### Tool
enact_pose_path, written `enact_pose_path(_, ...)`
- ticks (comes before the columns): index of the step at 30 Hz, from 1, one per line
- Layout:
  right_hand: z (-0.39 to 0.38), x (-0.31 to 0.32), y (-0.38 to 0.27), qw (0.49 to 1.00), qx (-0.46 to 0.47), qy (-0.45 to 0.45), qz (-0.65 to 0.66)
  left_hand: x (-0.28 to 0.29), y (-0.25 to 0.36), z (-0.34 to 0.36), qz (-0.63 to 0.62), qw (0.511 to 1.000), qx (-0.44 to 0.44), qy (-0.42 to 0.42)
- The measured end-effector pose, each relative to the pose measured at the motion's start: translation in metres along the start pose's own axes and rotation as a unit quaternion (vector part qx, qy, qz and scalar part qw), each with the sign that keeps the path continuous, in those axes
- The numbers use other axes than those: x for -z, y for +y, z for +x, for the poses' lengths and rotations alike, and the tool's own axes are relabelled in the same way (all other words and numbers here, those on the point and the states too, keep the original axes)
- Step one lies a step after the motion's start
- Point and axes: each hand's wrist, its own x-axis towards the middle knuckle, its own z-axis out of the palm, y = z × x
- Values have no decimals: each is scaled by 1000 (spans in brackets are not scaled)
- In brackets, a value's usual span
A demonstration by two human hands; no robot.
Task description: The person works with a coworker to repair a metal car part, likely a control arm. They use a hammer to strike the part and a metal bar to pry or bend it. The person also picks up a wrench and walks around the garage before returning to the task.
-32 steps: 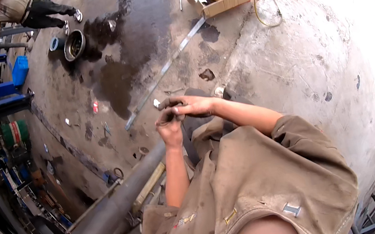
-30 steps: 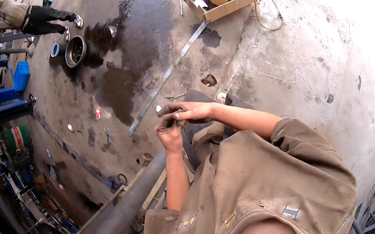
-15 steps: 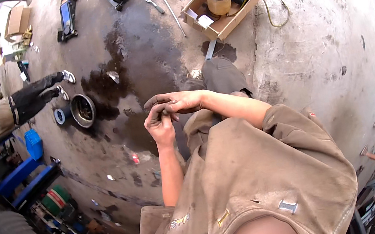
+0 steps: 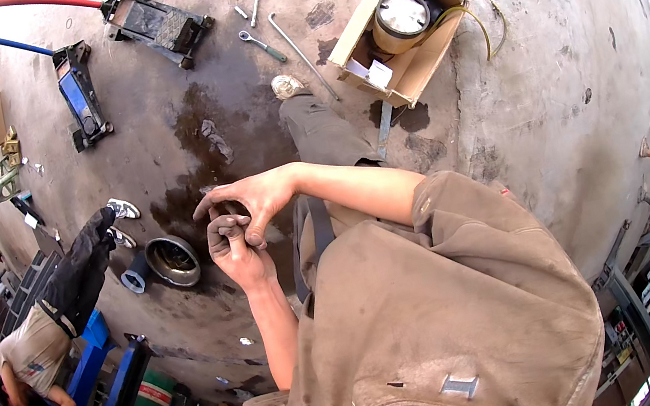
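Far left: co-worker [image 4: 35, 345] bent over at the blue lift arms [image 4: 118, 387]; keep off that side. Two floor jacks [image 4: 162, 30] [image 4: 82, 96] higher up, handles running out left, trip risk. Round metal basin [image 4: 173, 262] on floor, nearest loose item left of the hands.

Left hand [image 4: 236, 249] has fingers curled; right hand [image 4: 254, 204] arches over it, fingertips touching or nearly. Anything small between them: cannot tell. I'd hold left steady, work only right fingertips, elbows in.

Dark floor stain [image 4: 200, 134] looks slick: short steps. Shoe [image 4: 287, 85] is just beside ratchet [image 4: 263, 46] and long bar [image 4: 302, 55]; either could roll. Then cardboard box [image 4: 429, 61], hose [image 4: 488, 39] looping over its right edge; go wide. Pale concrete [image 4: 541, 121] beyond gives most room, bounded far right by metal frame [image 4: 638, 313].
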Motion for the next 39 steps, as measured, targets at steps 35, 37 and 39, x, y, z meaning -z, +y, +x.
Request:
enact_pose_path(35, 156, 827, 347, 635, -90, 750, -164, 176, -198, 625, 433, 835, 334, 63)
enact_pose_path(37, 185, 755, 260, 708, -122, 666, -202, 102, -187, 676, 422, 867, 265, -13)
enact_pose_path(39, 199, 687, 188, 760, -143, 572, -274, 8, -172, 709, 407, 888, 182, -116)
